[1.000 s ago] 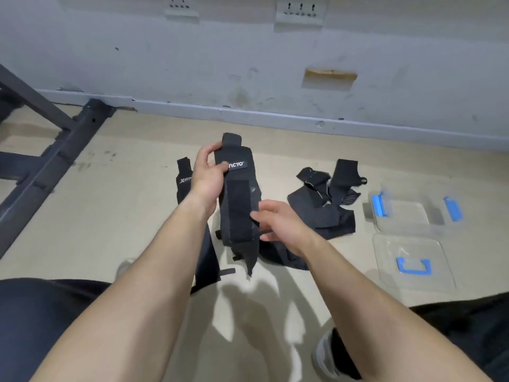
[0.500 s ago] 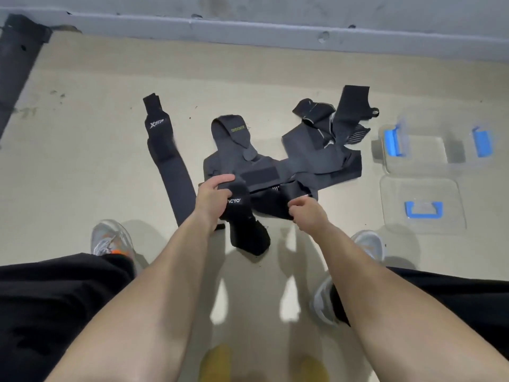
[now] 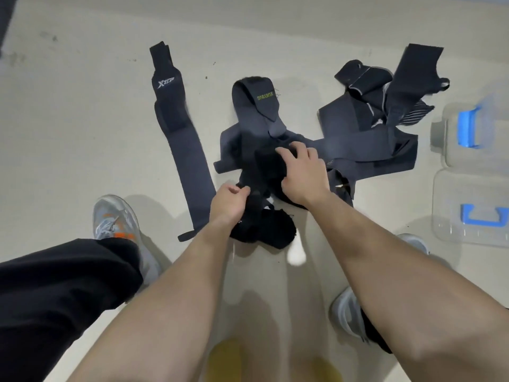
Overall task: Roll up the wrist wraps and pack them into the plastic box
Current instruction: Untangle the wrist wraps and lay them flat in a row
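Left grip (image 3: 228,202) still pinches the soft black wrap (image 3: 275,235) on the floor (image 3: 82,133); right grip (image 3: 303,175), now farther along it, presses down, fingers released.

Plastic box (image 3: 451,150) and lid (image 3: 451,205), 3 o'clock: cut off by right edge. Black wrist wrap (image 3: 264,232), centre: partly hidden under left hand (image 3: 228,205) and right hand (image 3: 303,175).

Black wrap (image 3: 264,230) in my grip, white lettering on the dark grey wrap (image 3: 179,139), yellow-green lettering on the grey wrap (image 3: 256,111), a black-and-white striped piece (image 3: 413,114), blue latch (image 3: 468,128) on the clear box (image 3: 451,153), orange flashes on my grey shoe (image 3: 115,219), beige floor (image 3: 68,119).
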